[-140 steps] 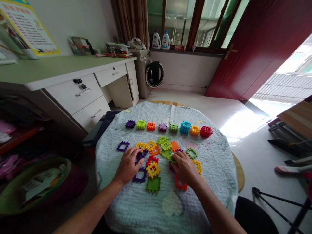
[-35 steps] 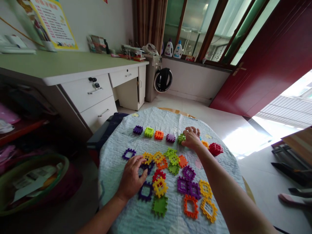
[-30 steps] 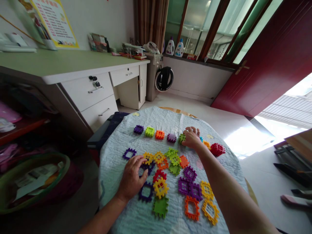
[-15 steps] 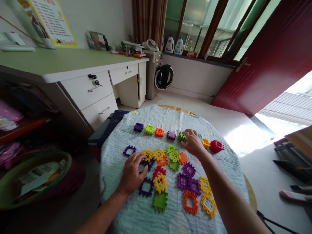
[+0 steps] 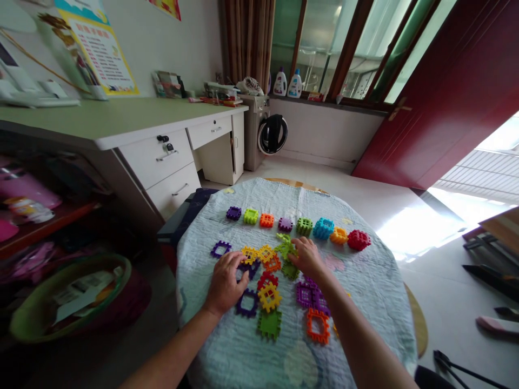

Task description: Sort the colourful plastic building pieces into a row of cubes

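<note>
My left hand [image 5: 227, 281] rests on the cloth with thumb and fingers apart, holding nothing. Its fingertips lie beside a yellow window-shaped plastic tile [image 5: 248, 254] and partly cover a dark purple frame tile [image 5: 252, 268]. My right hand [image 5: 307, 256] is over a cluster of lime green tiles [image 5: 285, 246], thumb and fingers apart at their right edge; whether it touches them I cannot tell. Behind it stands a row of assembled cubes, among them a green cube [image 5: 304, 226], a blue cube [image 5: 323, 228] and a pale purple cube [image 5: 285, 224]. My right forearm hides some yellow and purple tiles.
A pale blue cloth [image 5: 219, 346] covers the round table. Nearer me lie an orange frame tile [image 5: 318, 326], a green tile [image 5: 270, 324] and a red tile [image 5: 267, 280]. A red cube [image 5: 359, 240] ends the row at right. A desk [image 5: 162, 116] stands beyond on the left.
My right hand has left the green cube and come nearer to me and left, over the lime green tiles. The green and blue cubes now show fully. My left hand has hardly moved.
</note>
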`<act>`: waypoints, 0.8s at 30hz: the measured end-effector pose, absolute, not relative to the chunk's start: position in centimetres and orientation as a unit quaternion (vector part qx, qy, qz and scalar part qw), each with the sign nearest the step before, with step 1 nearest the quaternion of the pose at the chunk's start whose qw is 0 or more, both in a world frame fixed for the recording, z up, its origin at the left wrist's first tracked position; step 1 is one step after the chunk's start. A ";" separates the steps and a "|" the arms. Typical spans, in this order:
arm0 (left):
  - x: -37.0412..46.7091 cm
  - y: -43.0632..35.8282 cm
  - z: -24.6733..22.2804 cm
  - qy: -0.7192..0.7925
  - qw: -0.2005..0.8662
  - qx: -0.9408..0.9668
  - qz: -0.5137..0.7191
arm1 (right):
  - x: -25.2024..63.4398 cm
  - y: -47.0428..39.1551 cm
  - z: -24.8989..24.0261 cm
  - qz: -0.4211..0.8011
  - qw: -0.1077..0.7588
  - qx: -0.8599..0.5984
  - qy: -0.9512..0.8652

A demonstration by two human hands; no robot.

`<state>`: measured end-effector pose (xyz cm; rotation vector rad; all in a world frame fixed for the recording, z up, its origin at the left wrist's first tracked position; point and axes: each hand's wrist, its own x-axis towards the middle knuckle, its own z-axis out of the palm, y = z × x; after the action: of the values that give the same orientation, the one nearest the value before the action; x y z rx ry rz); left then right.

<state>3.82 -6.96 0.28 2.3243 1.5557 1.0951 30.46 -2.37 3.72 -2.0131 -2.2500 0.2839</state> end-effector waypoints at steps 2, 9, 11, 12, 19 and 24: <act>3.8 -6.9 0.2 0.516 0.069 0.773 0.362 | 31.1 -3.0 3.5 0.092 0.077 -0.663 -0.739; 3.9 -6.9 0.3 0.517 0.067 0.775 0.359 | 31.6 -5.8 2.8 0.083 0.127 -0.638 -0.755; 3.9 -6.9 0.3 0.518 0.068 0.776 0.355 | 31.4 -6.2 2.7 0.080 0.134 -0.634 -0.758; 3.9 -6.9 0.4 0.518 0.068 0.776 0.353 | 31.3 -6.4 2.6 0.081 0.141 -0.634 -0.756; 3.8 -6.9 0.5 0.518 0.061 0.777 0.352 | 32.4 -7.3 2.7 0.165 0.282 -0.601 -0.730; 4.4 -7.8 1.5 0.495 0.038 0.794 0.351 | 33.1 -8.9 2.6 0.318 0.349 -0.636 -0.611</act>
<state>4.39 -7.78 1.46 2.4353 1.5193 1.0773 33.13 -8.89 2.60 -1.6488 -1.5833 0.8232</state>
